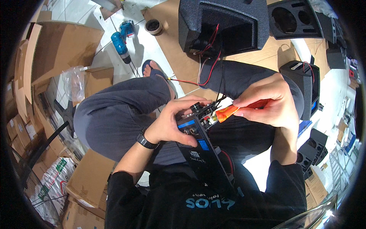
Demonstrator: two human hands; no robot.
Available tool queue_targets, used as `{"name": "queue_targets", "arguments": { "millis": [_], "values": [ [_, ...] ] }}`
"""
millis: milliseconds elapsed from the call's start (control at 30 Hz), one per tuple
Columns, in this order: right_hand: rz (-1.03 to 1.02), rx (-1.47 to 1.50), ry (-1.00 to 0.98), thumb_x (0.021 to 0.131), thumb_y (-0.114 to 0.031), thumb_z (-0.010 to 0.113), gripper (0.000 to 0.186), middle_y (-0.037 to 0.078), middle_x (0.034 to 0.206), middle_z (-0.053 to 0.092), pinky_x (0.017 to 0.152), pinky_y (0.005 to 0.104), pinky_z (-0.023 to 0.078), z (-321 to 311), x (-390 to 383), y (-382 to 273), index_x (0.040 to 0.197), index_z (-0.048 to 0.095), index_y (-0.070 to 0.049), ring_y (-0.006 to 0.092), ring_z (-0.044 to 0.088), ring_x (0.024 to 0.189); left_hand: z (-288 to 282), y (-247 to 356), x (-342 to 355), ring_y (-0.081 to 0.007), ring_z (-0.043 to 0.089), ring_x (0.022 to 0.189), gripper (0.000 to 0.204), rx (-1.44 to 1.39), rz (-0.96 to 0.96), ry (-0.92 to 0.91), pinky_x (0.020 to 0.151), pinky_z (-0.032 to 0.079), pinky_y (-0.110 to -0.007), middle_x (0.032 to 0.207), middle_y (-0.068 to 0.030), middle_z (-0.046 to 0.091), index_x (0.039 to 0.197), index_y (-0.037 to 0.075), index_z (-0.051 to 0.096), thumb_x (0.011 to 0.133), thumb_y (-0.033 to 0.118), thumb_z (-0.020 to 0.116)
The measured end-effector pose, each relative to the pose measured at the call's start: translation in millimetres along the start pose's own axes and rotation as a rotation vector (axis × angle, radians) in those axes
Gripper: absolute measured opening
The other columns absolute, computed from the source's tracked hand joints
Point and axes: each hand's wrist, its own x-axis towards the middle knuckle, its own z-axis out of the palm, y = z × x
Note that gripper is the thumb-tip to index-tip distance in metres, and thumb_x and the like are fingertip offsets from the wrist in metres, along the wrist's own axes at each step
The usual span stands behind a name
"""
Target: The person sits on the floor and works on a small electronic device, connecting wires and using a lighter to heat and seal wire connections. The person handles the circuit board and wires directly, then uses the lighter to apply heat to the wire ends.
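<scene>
My left hand (167,122) grips a black amplifier panel (206,168) with knobs, jacks and a blue strip, held upright on edge over my lap; the thumb presses its face and the fingers wrap round the top end. My right hand (272,101) pinches an orange tube (227,113), its pale tip at the exposed components just behind the panel's top end; whether it touches them I cannot tell. Red and black wires (206,82) run from a black speaker cabinet (190,26) down toward the panel.
More speaker cabinets (289,21) lie at right. A blue cordless drill (119,44) and a small dark-filled bowl (153,26) are ahead. Cardboard (65,49) and boxes (87,177) crowd the left side, beside a plastic bag (74,82). My bent legs (106,118) frame the panel.
</scene>
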Motion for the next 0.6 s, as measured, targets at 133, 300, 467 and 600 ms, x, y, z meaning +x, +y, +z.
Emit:
{"name": "queue_targets", "arguments": {
  "millis": [133, 300, 467, 600],
  "values": [
    [-0.007, 0.003, 0.001, 0.077, 0.000, 0.086, 0.020, 0.012, 0.086, 0.078, 0.063, 0.0254, 0.056, -0.1, 0.0, 0.0, 0.096, 0.081, -0.002, 0.0183, 0.077, 0.074, -0.8, -0.5, 0.6, -0.0229, 0.064, 0.120, 0.104, 0.008, 0.015, -0.008, 0.106, 0.047, -0.036, 0.132, -0.0145, 0.065, 0.136, 0.000, 0.064, 0.054, 0.052, 0.100],
    [-0.034, -0.005, -0.019, 0.080, -0.001, 0.085, 0.019, 0.012, 0.090, 0.079, 0.065, 0.0253, 0.058, -1.7, -0.4, 0.8, 0.099, 0.082, -0.003, 0.0190, 0.078, 0.077, -1.2, -1.0, -0.7, -0.0237, 0.064, 0.120, 0.103, 0.021, 0.013, -0.010, 0.106, 0.047, -0.036, 0.133, -0.0143, 0.065, 0.136, -0.001, 0.063, 0.053, 0.048, 0.101],
    [-0.033, -0.036, -0.021, 0.074, 0.002, 0.088, 0.019, 0.015, 0.089, 0.078, 0.069, 0.0271, 0.062, -0.8, -1.5, -0.3, 0.092, 0.080, 0.000, 0.0219, 0.079, 0.079, -1.5, -2.1, -0.7, -0.0247, 0.064, 0.121, 0.102, 0.010, 0.013, -0.018, 0.107, 0.047, -0.037, 0.135, -0.0149, 0.065, 0.135, -0.001, 0.063, 0.054, 0.047, 0.101],
    [-0.020, -0.026, -0.029, 0.081, -0.001, 0.085, 0.020, 0.012, 0.093, 0.079, 0.068, 0.0256, 0.060, -1.3, -2.4, -1.5, 0.101, 0.082, -0.004, 0.0196, 0.079, 0.083, -1.3, -2.4, -1.6, -0.0252, 0.064, 0.121, 0.102, 0.043, 0.020, -0.012, 0.107, 0.047, -0.037, 0.136, -0.0151, 0.064, 0.135, -0.001, 0.063, 0.054, 0.048, 0.101]
  ]
}}
